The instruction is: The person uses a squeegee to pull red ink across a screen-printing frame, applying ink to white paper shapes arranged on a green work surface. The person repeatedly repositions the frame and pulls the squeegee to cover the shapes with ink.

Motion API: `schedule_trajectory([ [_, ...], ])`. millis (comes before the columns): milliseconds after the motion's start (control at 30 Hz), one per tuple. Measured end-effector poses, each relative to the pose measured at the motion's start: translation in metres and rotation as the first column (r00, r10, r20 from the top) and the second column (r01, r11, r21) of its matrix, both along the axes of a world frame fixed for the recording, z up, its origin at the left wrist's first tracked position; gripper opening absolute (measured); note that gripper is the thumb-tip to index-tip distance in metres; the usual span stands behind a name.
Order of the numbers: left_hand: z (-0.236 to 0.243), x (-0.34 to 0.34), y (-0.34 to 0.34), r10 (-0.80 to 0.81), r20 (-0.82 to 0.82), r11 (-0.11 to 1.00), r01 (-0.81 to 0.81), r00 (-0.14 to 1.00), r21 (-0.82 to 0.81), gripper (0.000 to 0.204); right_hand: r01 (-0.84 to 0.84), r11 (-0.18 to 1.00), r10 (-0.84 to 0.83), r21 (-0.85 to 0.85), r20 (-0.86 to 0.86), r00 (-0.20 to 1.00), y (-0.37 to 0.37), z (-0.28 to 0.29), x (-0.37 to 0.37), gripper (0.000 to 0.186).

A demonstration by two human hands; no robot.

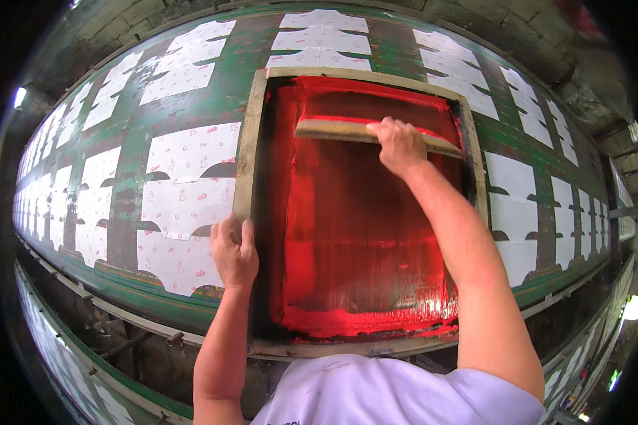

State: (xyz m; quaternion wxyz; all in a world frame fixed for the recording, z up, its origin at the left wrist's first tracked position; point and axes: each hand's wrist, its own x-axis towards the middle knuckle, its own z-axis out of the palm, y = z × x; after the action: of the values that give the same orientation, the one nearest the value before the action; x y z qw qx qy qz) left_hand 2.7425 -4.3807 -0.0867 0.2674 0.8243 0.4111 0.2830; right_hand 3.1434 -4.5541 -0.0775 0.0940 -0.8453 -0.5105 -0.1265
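A large wooden screen frame [250, 142] lies on the long green table, its dark mesh smeared with glossy red ink [347, 276], thickest along the edges. My right hand [398, 147] is closed on a long wooden squeegee [326, 129] that lies crosswise in the upper part of the screen, with red ink along it. My left hand [234, 251] grips the left side of the frame, fingers curled at the wood. What lies under the screen is hidden.
Rows of cut white fabric pieces [188, 202], some with small red prints, cover the green table [120, 138] on both sides and behind the screen. A metal rail [142, 319] runs along the near edge, with another table [57, 340] of pieces at lower left.
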Motion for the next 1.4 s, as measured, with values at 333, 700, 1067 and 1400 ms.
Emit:
schedule_trajectory([
  [333,-0.004,0.000,-0.001,0.065,0.009,0.994,-0.064,0.998,-0.084,0.027,0.092,0.993,-0.099,-0.068,-0.108,0.989,0.056,0.026,0.114,0.054],
  [700,-0.002,0.003,-0.001,0.094,0.015,0.988,-0.092,0.995,-0.125,0.027,0.021,0.938,-0.135,-0.345,-0.308,0.942,0.059,0.056,0.128,0.043],
  [1067,-0.007,-0.001,0.008,0.032,-0.010,0.999,-0.032,0.999,-0.035,0.031,-0.099,0.918,-0.031,-0.383,-0.318,0.948,-0.049,0.068,-0.048,0.057],
  [1400,-0.010,-0.004,0.009,-0.022,0.022,0.999,0.021,1.000,0.039,0.045,-0.040,0.949,-0.087,-0.312,-0.380,0.921,-0.164,0.074,-0.255,0.044],
])
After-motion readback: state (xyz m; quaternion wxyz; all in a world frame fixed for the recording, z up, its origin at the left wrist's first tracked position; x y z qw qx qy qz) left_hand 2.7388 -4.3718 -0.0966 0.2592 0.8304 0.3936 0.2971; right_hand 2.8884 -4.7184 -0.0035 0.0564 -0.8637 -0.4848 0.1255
